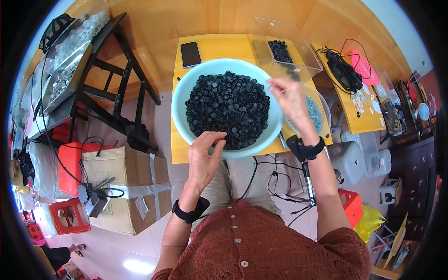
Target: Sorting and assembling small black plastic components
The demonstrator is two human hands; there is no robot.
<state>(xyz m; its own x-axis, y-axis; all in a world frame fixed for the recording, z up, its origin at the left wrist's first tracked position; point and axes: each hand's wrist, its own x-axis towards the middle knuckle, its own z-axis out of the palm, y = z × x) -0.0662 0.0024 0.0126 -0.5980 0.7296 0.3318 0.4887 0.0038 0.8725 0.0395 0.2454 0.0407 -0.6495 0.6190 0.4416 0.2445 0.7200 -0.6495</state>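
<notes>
A round light-blue basin (179, 111) on the yellow wooden table holds a heap of small round black plastic parts (227, 105). My left hand (203, 156) reaches over the basin's near rim, thumb and fingers drawn together at the edge of the heap; what is between them is too small to make out. At the basin's right rim, my right hand (290, 99) is raised and slightly blurred, its fingertips pinched together; any piece in them cannot be made out. Partly behind that hand stands a clear round tub (328, 116) of small bluish-grey pieces (313, 112).
A clear box (308, 44) at the back right contains more black parts. Behind the basin lies a phone (190, 54). Cables (280, 175) and a metal stand (310, 184) are below the table's front edge. A taped cardboard box (126, 186) stands at left.
</notes>
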